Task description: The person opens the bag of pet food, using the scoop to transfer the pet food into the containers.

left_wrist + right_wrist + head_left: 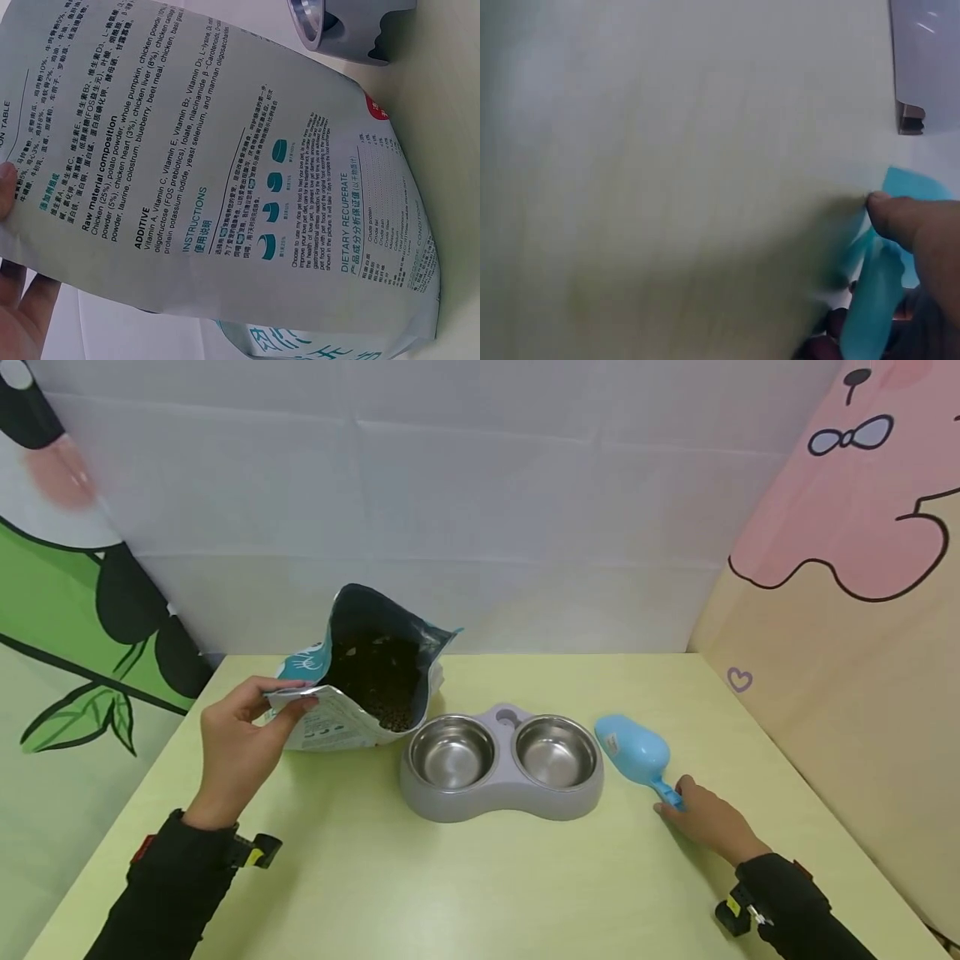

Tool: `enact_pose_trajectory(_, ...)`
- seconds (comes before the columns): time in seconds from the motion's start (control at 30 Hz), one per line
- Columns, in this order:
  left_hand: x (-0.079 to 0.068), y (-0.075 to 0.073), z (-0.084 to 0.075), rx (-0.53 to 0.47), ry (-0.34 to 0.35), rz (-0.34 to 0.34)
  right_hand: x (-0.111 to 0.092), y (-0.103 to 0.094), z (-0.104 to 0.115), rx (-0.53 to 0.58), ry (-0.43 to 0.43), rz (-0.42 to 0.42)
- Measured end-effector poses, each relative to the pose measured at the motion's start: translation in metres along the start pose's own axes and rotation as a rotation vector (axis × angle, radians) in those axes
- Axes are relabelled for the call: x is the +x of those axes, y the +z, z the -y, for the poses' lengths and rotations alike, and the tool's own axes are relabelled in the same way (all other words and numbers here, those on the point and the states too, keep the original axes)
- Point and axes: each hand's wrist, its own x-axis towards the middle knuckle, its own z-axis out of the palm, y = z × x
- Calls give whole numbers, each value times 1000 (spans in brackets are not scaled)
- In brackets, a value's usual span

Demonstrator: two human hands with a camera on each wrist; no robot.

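Observation:
An opened pet food bag (322, 718) stands at the left, its mouth wide and dark brown kibble (378, 681) inside. My left hand (243, 739) pinches the bag's near rim between thumb and fingers. In the left wrist view the bag's printed back (225, 172) fills most of the picture. At the right, a light blue scoop (633, 747) lies with its bowl pointing away from me. My right hand (712, 818) holds its handle, which sits between thumb and fingers in the right wrist view, where the handle (874, 300) shows at the lower right.
Between bag and scoop sits a grey double pet bowl (502, 797) with two bare steel dishes, the left dish (453, 753) close to the bag. A white sheet (480, 527) hangs behind the pale yellow table (480, 893). Decorated walls flank both sides.

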Motion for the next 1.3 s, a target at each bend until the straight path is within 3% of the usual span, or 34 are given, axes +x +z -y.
enact_pose_trajectory(0.3,-1,0,-1,-7,7,-10,-3,7,1,-93,-89,-79)
enact_pose_trajectory(0.5,-2,-1,-2,-17,8,-9,-5,10,2,-290,-153,-77)
enact_pose_trajectory(0.67,-2,0,-2,-12,3,-1,-7,2,5,-324,-151,-70)
enact_pose_trajectory(0.83,-2,-1,-2,4,1,0,-6,-9,6,-260,-145,-94)
enact_pose_trajectory(1.07,-2,-2,-2,-3,-9,2,1,-24,7,38,-107,-145)
enact_pose_trajectory(1.3,-2,-2,-4,-2,-16,-4,1,-41,22,107,-231,-253)
